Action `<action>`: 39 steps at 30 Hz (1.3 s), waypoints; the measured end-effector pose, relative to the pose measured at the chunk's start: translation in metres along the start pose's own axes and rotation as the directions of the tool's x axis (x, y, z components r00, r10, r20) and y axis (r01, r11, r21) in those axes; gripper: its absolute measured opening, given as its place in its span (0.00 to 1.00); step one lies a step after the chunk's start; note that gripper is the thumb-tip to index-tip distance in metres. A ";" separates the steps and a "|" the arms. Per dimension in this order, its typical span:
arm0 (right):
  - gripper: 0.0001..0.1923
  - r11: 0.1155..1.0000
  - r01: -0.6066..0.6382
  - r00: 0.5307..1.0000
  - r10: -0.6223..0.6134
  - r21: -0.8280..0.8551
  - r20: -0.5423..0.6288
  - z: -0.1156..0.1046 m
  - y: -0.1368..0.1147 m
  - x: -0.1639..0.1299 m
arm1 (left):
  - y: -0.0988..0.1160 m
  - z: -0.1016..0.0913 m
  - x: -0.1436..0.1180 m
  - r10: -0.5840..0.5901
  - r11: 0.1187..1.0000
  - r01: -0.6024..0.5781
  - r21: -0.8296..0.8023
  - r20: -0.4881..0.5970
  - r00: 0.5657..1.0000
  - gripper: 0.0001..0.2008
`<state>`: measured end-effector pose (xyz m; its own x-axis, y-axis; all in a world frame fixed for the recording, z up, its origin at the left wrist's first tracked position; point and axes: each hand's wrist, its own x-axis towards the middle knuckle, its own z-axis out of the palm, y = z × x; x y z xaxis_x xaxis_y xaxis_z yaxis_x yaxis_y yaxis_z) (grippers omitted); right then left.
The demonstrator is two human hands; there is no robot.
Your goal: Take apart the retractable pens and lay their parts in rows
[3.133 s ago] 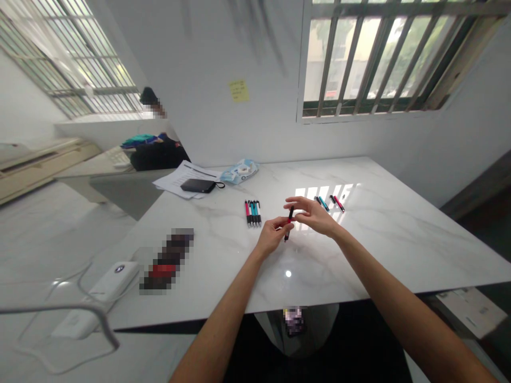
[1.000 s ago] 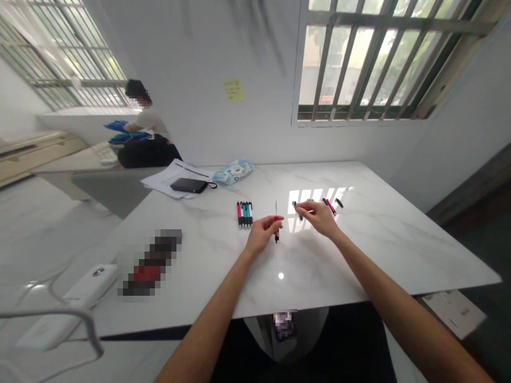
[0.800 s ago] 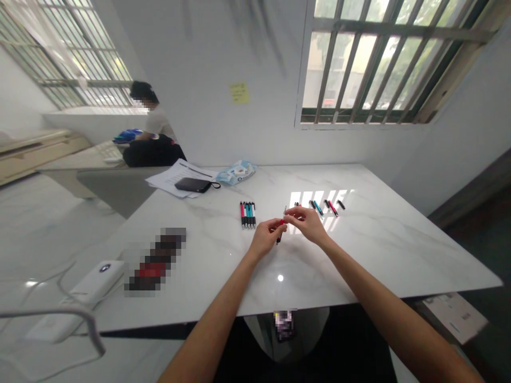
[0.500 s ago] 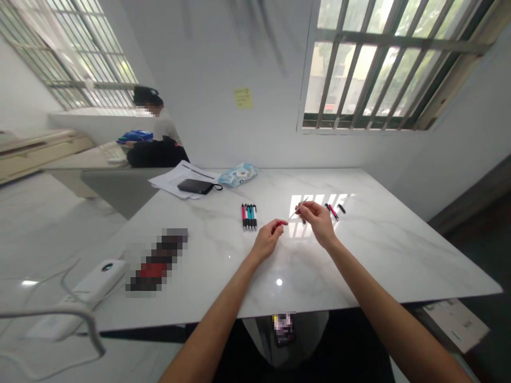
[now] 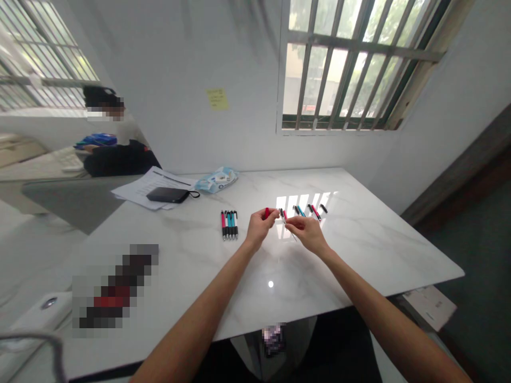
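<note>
My left hand (image 5: 260, 227) is closed, fingers pinched around a red pen barrel (image 5: 267, 213). Close beside it, my right hand (image 5: 306, 233) pinches a thin pale pen refill (image 5: 294, 237), whose end slants down below the fingers. Just beyond the fingertips are small black and red pen parts (image 5: 283, 214); whether a hand touches them I cannot tell. Farther right on the table lie a blue pen part (image 5: 301, 211), a red pen part (image 5: 315, 211) and black pen pieces (image 5: 323, 208). Left of my hands, several pens (image 5: 229, 225) lie side by side.
The white marbled table (image 5: 191, 287) carries papers (image 5: 131, 189), a black pouch (image 5: 167, 195) and a blue-white packet (image 5: 217, 181) at the back. A blurred-out dark and red item (image 5: 115, 292) lies at front left. A person (image 5: 120, 143) sits beyond, at left.
My view has turned right. My right hand has moved lower, and the refill, earlier slanting up between both hands, now points down. The left hand still grips the red barrel, held farther forward.
</note>
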<state>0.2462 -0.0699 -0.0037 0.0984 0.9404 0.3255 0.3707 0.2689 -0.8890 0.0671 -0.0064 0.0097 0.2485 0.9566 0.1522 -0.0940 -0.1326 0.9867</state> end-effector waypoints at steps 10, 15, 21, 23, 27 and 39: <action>0.13 0.832 -0.317 0.877 0.075 -0.456 -0.474 -0.137 0.095 0.045 | -0.013 -0.019 0.009 -0.081 0.993 0.076 -0.093 -0.052 0.995 0.20; 0.16 0.772 -0.327 0.911 0.103 -0.546 -0.401 -0.140 0.125 0.042 | -0.015 -0.017 0.007 -0.110 0.992 0.108 -0.061 -0.023 0.994 0.20; 0.18 0.739 -0.335 0.914 0.105 -0.584 -0.392 -0.135 0.128 0.035 | -0.013 -0.014 0.006 -0.123 0.991 0.123 -0.059 0.000 0.992 0.20; 0.17 0.735 -0.325 0.923 0.108 -0.595 -0.370 -0.134 0.125 0.035 | -0.011 -0.013 0.004 -0.121 0.991 0.121 -0.057 0.012 0.993 0.21; 0.17 0.736 -0.329 0.924 0.120 -0.592 -0.364 -0.131 0.122 0.034 | -0.008 -0.011 0.002 -0.124 0.991 0.125 -0.049 0.020 0.992 0.20; 0.16 0.909 0.021 0.970 -0.119 -0.417 -0.212 -0.105 0.065 0.027 | -0.004 -0.005 -0.003 -0.132 0.991 0.131 0.016 0.083 0.988 0.21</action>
<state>0.3699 -0.0485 -0.0190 0.2472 0.8359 0.4901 0.7238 0.1770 -0.6669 0.0615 -0.0078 0.0047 0.3376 0.9410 0.0245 -0.0454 -0.0097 0.9989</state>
